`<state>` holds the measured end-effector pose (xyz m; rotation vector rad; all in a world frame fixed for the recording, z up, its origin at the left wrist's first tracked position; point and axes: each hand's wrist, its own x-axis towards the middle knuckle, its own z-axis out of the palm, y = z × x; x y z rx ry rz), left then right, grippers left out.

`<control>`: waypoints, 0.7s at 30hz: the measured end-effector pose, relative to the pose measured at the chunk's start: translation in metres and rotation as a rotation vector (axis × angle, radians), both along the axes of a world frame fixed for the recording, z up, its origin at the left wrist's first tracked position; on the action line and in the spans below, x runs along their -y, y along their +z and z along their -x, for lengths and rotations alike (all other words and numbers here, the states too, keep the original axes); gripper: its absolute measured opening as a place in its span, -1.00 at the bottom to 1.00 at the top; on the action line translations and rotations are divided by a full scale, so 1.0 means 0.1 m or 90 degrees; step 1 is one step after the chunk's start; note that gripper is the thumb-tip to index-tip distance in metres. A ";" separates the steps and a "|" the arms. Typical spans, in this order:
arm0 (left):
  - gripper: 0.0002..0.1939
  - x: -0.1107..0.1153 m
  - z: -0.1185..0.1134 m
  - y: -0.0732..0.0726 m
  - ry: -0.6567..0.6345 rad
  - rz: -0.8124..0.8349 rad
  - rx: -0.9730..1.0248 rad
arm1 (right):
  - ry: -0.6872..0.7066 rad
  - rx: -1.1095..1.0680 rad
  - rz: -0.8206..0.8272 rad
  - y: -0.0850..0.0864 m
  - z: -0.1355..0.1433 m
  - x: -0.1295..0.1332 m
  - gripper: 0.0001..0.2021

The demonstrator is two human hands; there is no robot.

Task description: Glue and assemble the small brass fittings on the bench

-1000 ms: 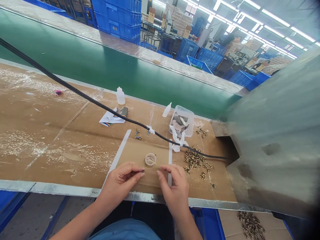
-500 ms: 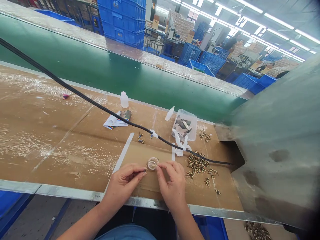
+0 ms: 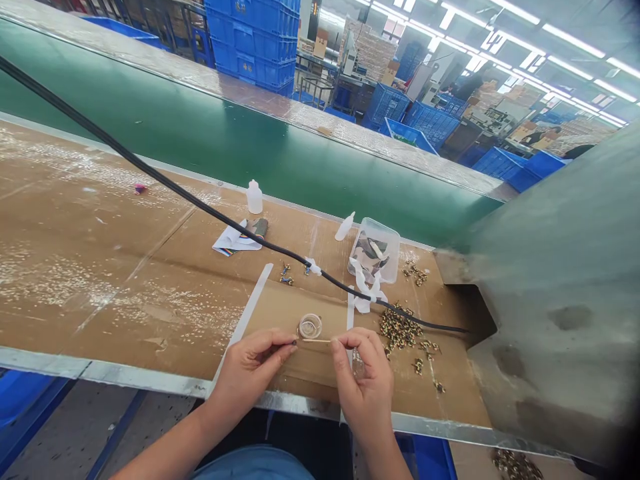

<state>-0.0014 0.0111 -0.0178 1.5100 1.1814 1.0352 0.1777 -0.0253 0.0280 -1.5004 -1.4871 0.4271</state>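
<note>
My right hand (image 3: 365, 380) pinches a thin pale wooden stick (image 3: 317, 341) between thumb and fingertips. The stick points left, its tip close to what my left hand (image 3: 255, 367) holds. There, between thumb and forefinger, is a small dark part (image 3: 295, 343), mostly covered by the fingers. Just beyond the stick stands a small round clear dish (image 3: 310, 326) on a cardboard sheet (image 3: 290, 303). Right of my right hand lies a heap of small brass-and-black parts (image 3: 400, 327), with several strays around it.
A black cable (image 3: 200, 212) crosses above the bench. Behind it are a squeeze bottle (image 3: 255, 198), a smaller bottle (image 3: 345, 227), a folded cloth (image 3: 257, 229) and a clear plastic tub (image 3: 393, 253) holding cloth pieces. A metal housing (image 3: 555, 287) rises at right; a green conveyor belt (image 3: 200, 140) runs behind.
My right hand has moved right and slightly down, drawing the stick from over the dish to beside the part in my left hand. The view has shifted slightly.
</note>
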 end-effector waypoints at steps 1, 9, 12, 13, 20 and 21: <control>-0.89 0.00 0.00 0.01 -0.001 0.001 0.000 | 0.010 -0.002 0.000 0.01 0.02 0.01 -0.90; -0.89 0.01 0.01 -0.02 -0.014 0.002 -0.009 | 0.032 0.006 0.019 -0.01 0.05 0.00 -0.89; -0.89 0.01 0.02 -0.03 -0.023 -0.001 -0.013 | 0.041 0.016 0.020 -0.02 0.05 -0.01 -0.89; -0.89 0.01 0.02 -0.03 -0.027 -0.001 -0.016 | 0.044 0.022 0.017 -0.01 0.06 -0.01 -0.90; -0.91 0.01 0.02 -0.03 -0.019 -0.001 -0.019 | 0.067 0.122 -0.025 0.10 0.12 0.02 -0.92; -0.91 0.02 0.03 -0.03 -0.017 0.001 -0.016 | 0.080 0.134 -0.031 0.11 0.12 0.04 -0.92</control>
